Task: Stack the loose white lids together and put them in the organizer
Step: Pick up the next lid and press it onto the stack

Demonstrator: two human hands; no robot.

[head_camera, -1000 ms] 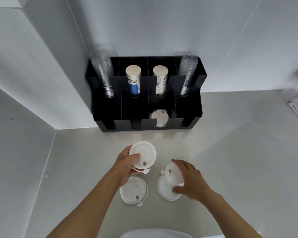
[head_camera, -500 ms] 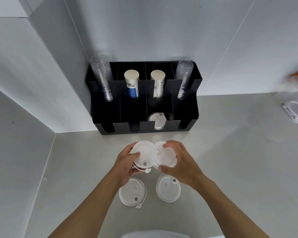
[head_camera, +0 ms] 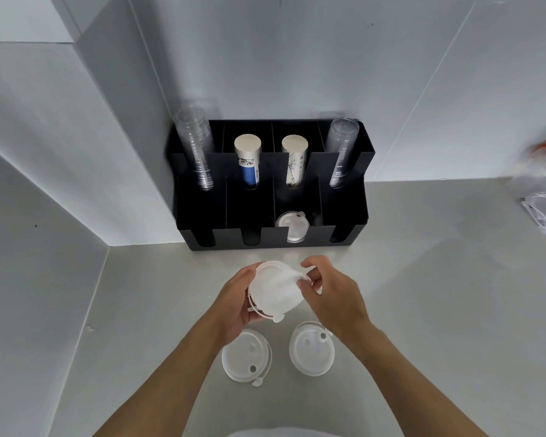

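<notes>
Left hand (head_camera: 237, 305) cups stack (head_camera: 276, 290) of thin white plastic lids from below; right hand (head_camera: 330, 296) pinches its blurred top edge. Lid count unclear. Two round lids (head_camera: 246, 357) (head_camera: 311, 348) flat on matte counter (head_camera: 423, 310) beneath hands. Beyond: black organizer (head_camera: 344, 230), one lid (head_camera: 292, 227) half hidden inside.

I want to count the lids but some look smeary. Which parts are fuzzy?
Head view: the held lids are smeared by motion between the left hand and right hand; the two counter lids look sharp; the far-right edge is blurry.
</notes>
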